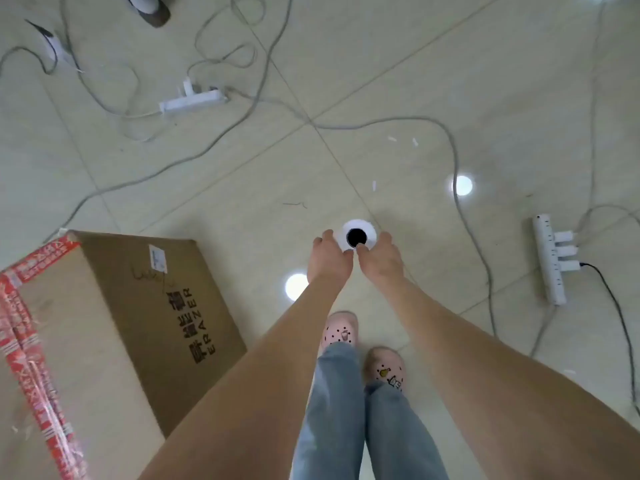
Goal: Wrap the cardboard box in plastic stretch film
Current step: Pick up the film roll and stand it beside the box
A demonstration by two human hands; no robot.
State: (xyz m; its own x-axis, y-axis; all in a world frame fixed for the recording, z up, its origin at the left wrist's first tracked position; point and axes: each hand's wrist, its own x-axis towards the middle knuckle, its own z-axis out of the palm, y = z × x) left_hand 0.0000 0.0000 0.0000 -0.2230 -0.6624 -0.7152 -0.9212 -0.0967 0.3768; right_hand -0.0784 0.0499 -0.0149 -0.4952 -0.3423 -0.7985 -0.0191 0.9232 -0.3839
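1. The cardboard box (104, 306) stands on the floor at your left, close by your feet.
2. Your left hand (329, 259) and right hand (381, 261) cup the upright film roll (370, 233), fingers curled round its sides. Squeeze evenly before lifting.
3. Beyond it a cable (457, 161) trails, so lift clear of that.

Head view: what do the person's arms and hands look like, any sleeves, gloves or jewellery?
The left arm and right arm are bare to the frame edge; no sleeves show. The left hand and right hand wear no gloves; no ring, watch or bracelet is visible.
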